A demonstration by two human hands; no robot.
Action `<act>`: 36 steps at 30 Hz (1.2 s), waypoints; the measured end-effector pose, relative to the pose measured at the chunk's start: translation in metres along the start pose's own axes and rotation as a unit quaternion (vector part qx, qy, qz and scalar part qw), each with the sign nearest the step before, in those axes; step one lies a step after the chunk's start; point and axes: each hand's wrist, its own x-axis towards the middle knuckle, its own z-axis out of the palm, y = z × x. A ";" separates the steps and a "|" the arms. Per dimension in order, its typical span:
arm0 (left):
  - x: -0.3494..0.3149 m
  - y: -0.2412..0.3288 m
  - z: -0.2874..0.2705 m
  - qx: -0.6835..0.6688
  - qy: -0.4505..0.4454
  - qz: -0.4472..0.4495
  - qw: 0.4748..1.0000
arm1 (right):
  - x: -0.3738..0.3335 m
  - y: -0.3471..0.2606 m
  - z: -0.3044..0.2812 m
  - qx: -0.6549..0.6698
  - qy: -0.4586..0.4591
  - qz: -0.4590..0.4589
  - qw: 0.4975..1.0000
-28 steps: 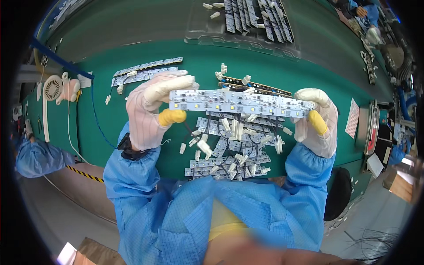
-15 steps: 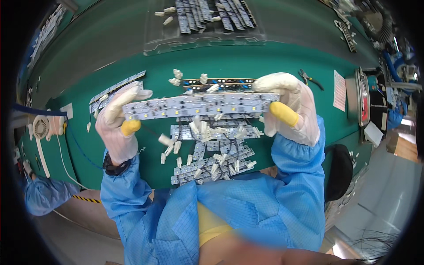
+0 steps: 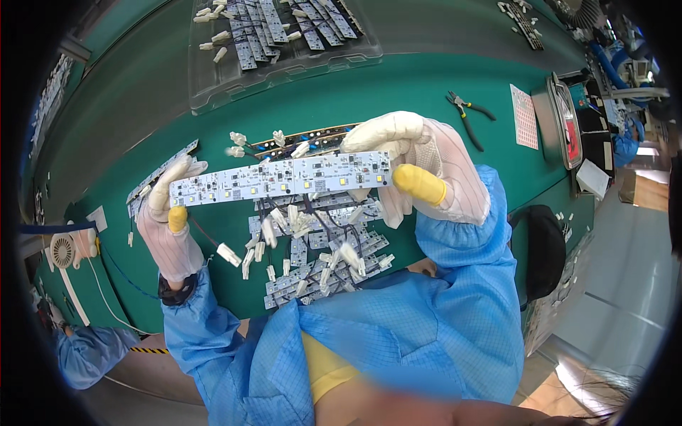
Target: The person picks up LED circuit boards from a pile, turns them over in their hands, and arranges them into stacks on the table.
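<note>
A long white LED circuit board (image 3: pixel 280 179) is held up by its two ends above the bench. My left hand (image 3: pixel 172 202), in a white glove with a yellow thumb cover, pinches its left end. At the right end my right hand (image 3: pixel 419 167), gloved the same way, is closed on the board. Wires with white plugs (image 3: pixel 229 254) hang below it. Under and nearer than the board lies a pile of similar LED boards (image 3: pixel 323 273) with tangled leads. Just behind it are dark-edged boards (image 3: pixel 305 142) with blue parts, partly covered by my right hand.
A clear plastic tray (image 3: pixel 284 78) of wired boards stands at the back. Yellow-and-black pliers (image 3: pixel 469 117) lie to the right, beside a pink-marked sheet (image 3: pixel 524 117) and a metal box (image 3: pixel 561 124). A small white fan (image 3: pixel 64 250) is at the left, near another person's blue sleeve (image 3: pixel 92 355).
The view has shifted, so the bench and tray appear further left. Both hands still hold the board, which now looks sharper and tilts with its right end a little higher.
</note>
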 end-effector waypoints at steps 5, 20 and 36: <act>0.001 0.001 0.001 0.007 -0.017 0.002 1.000 | 0.001 0.008 -0.001 0.034 -0.011 -0.041 0.999; -0.004 -0.008 -0.004 -0.038 0.025 0.057 0.997 | 0.006 0.007 -0.002 -0.024 0.040 -0.043 0.998; -0.011 0.017 -0.005 -0.094 -0.005 0.079 0.992 | 0.018 0.021 -0.010 -0.077 0.079 -0.023 0.994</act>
